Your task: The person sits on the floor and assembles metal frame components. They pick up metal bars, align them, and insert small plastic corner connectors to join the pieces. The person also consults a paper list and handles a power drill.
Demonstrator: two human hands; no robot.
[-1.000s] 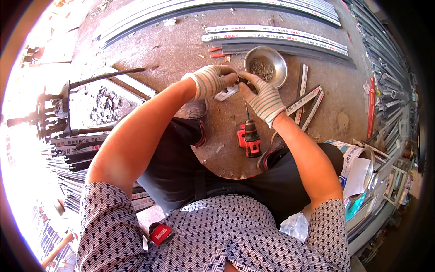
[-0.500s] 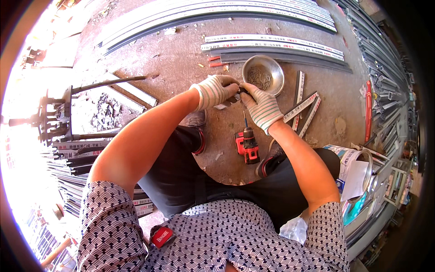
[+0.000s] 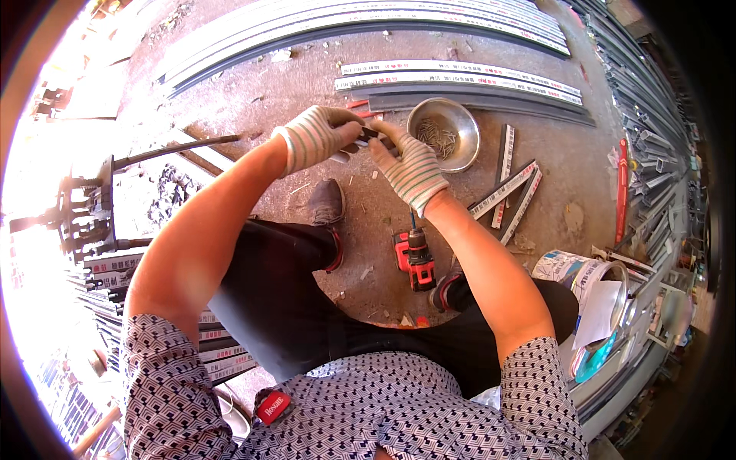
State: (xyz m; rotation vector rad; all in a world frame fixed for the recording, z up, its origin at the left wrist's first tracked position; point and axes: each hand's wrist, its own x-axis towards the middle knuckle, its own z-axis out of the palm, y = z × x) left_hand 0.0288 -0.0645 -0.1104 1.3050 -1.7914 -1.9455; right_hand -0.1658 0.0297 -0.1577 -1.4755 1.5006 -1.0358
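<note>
In a striped white work glove, my left hand [image 3: 316,140] is closed on a small dark piece [image 3: 369,133], held out over the floor. My right hand [image 3: 408,170], gloved the same way, pinches the piece from the other side. Fingers cover most of it, so its kind does not show. Just right of my right hand sits a round metal bowl [image 3: 471,132] with screws [image 3: 435,142] in it. Below the hands, a red and black cordless drill [image 3: 415,257] stands between my feet, its long bit pointing away from me.
Long profiles with white labelled film [image 3: 460,78] lie across the far floor. Short cut pieces [image 3: 521,201] cross each other right of the bowl. A red level-like bar [image 3: 622,192] lies farther right. A paint bucket [image 3: 567,268] stands by my right knee, a dark metal machine [image 3: 96,203] at left.
Both hands have shifted left with the dark piece, away from the bowl. The view has moved slightly, and more of my left shoe shows.
</note>
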